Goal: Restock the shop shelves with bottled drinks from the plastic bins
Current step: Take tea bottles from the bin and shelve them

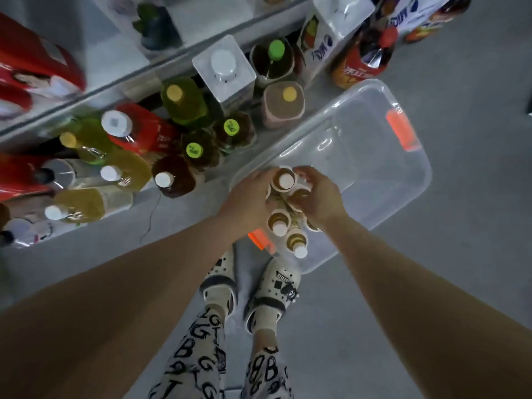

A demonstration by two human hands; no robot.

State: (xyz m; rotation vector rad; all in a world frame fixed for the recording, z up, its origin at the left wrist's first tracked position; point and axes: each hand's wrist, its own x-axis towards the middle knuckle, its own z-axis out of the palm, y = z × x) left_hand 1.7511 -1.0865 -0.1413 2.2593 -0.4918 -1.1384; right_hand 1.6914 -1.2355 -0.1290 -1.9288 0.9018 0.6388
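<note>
A clear plastic bin [374, 156] with orange handles stands on the grey floor below me. Small white-capped bottles of amber drink cluster at its near end. My left hand [247, 200] and my right hand [319, 194] both reach into the bin and curl round a white-capped bottle [285, 181] from either side. Two more such bottles [279, 223] [298, 244] stand just below my hands. The rest of the bin looks bare.
The lowest shelf [86, 240] at left carries several upright drinks: green-capped dark bottles [231, 128], yellow ones [181, 99], a red-labelled one [135, 131], a white carton [223, 70]. Large soda bottles [365, 59] stand beyond the bin. My feet [259, 289] are beside the bin's near corner.
</note>
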